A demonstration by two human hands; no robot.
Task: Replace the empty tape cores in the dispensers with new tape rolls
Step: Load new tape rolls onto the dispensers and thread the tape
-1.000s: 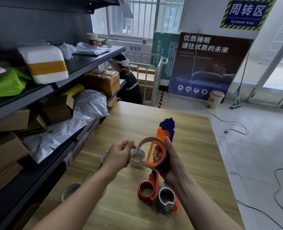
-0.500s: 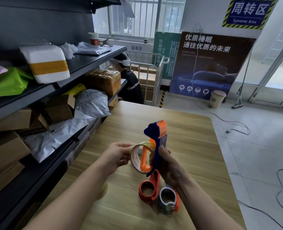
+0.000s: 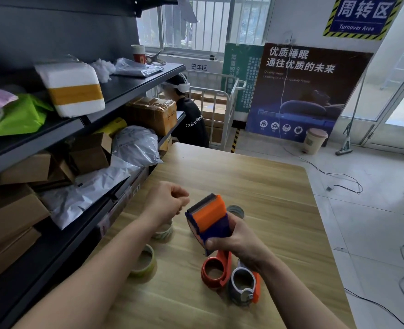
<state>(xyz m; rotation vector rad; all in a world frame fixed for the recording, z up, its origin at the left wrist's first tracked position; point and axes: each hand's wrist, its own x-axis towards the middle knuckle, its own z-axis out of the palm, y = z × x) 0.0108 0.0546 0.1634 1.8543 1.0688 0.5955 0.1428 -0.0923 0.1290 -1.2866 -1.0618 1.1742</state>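
My right hand (image 3: 240,241) grips a blue and orange tape dispenser (image 3: 209,220) above the wooden table (image 3: 255,181), its orange plate facing up. Whatever roll sits in it is hidden. My left hand (image 3: 169,200) hovers just left of the dispenser's top edge, fingers curled with the thumb against them and nothing visible between them. Two more dispensers lie on the table below my right hand, an orange dispenser (image 3: 216,271) and a grey and orange dispenser (image 3: 243,283). Tape rolls (image 3: 144,262) lie under my left forearm, and another roll (image 3: 236,211) shows behind the held dispenser.
A dark shelf unit (image 3: 61,129) packed with boxes and plastic parcels runs along the table's left edge. A person in black (image 3: 191,119) sits beyond the far end. Cables (image 3: 338,181) trail over the tiled floor to the right.
The dispenser has tipped down from upright to lie flat in my right hand. The ring my left hand held beside it is out of sight, and that hand has closed into a fist.
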